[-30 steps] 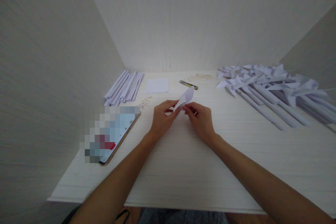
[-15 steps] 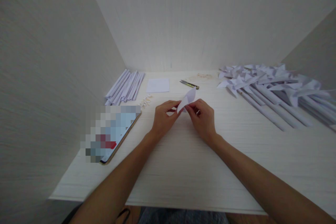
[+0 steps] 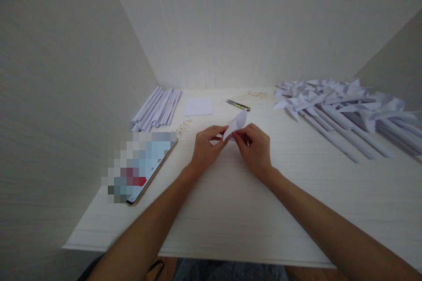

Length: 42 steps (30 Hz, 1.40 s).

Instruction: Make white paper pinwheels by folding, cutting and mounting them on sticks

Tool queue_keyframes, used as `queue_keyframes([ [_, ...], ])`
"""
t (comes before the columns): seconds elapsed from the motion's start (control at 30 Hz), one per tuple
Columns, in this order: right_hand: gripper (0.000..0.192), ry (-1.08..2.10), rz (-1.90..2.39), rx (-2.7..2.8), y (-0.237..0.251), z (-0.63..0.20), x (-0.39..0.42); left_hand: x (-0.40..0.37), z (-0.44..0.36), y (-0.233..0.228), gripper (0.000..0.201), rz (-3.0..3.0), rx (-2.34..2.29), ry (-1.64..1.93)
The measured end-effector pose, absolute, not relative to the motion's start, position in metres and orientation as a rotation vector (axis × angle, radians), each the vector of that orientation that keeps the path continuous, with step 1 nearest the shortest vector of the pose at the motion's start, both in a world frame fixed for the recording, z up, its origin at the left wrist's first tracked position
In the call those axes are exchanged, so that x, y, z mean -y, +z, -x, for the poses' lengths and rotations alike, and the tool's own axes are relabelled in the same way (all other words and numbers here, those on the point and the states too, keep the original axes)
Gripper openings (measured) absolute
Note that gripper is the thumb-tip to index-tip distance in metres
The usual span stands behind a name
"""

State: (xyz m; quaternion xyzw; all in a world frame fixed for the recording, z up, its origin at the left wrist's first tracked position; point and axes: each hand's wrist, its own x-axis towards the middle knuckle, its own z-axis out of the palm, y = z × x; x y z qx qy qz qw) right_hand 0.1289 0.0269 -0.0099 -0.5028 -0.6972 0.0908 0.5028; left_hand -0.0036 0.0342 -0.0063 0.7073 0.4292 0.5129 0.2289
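White folded paper piece pinched between both hands over the bench, left hand and right hand fingertips closed on it; no legible writing.

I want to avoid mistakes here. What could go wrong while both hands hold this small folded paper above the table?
1. The folded paper is pinched only at its lower end between the left hand and the right hand, so it may slip or crease crookedly.
2. The small clippers lie open-ended just behind the hands; a forward reach might brush them.
3. A wide right elbow could perhaps disturb the pinwheels.
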Motion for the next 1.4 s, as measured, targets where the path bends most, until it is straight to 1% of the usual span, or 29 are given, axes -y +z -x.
queue_keyframes([
  [0.2,0.01,0.205,1.202,1.661,-0.01,-0.129,-0.026,-0.034,0.004,-0.006,0.021,-1.952,-1.192,1.393],
  [0.43,0.014,0.199,1.229,1.695,-0.013,-0.129,-0.029,-0.034,0.004,-0.008,0.022,-1.954,-1.178,1.389],
  [0.6,0.016,0.345,1.239,1.604,-0.013,-0.127,-0.029,-0.034,0.004,-0.01,0.023,-1.976,-1.131,1.414],
  [0.73,0.013,0.348,1.204,1.584,-0.011,-0.125,-0.026,-0.034,0.004,-0.009,0.021,-1.962,-1.163,1.416],
  [0.8,0.013,0.456,1.217,1.507,-0.01,-0.124,-0.026,-0.034,0.003,-0.008,0.022,-1.953,-1.164,1.412],
  [0.93,0.015,0.931,1.239,1.161,-0.011,-0.122,-0.03,-0.033,0.003,-0.009,0.023,-1.953,-1.135,1.41],
  [1.0,0.015,1.032,1.227,1.099,-0.012,-0.122,-0.031,-0.034,0.003,-0.009,0.024,-1.954,-1.132,1.417],
  [1.03,0.015,1.016,1.228,1.12,-0.011,-0.123,-0.032,-0.034,0.003,-0.01,0.023,-1.953,-1.137,1.422],
  [1.1,0.013,0.847,1.243,1.263,-0.011,-0.125,-0.031,-0.034,0.003,-0.009,0.022,-1.941,-1.161,1.424],
  [1.2,0.015,0.375,1.234,1.603,-0.009,-0.131,-0.028,-0.033,0.002,-0.008,0.021,-1.915,-1.176,1.41],
  [1.27,0.019,0.122,1.207,1.779,-0.009,-0.134,-0.026,-0.032,0.002,-0.007,0.021,-1.914,-1.17,1.4],
  [1.33,0.021,0.017,1.205,1.836,-0.008,-0.135,-0.025,-0.031,0.002,-0.006,0.023,-1.932,-1.168,1.397],
  [1.4,0.021,0.047,1.219,1.786,-0.008,-0.133,-0.025,-0.03,0.002,-0.007,0.024,-1.968,-1.159,1.403],
])
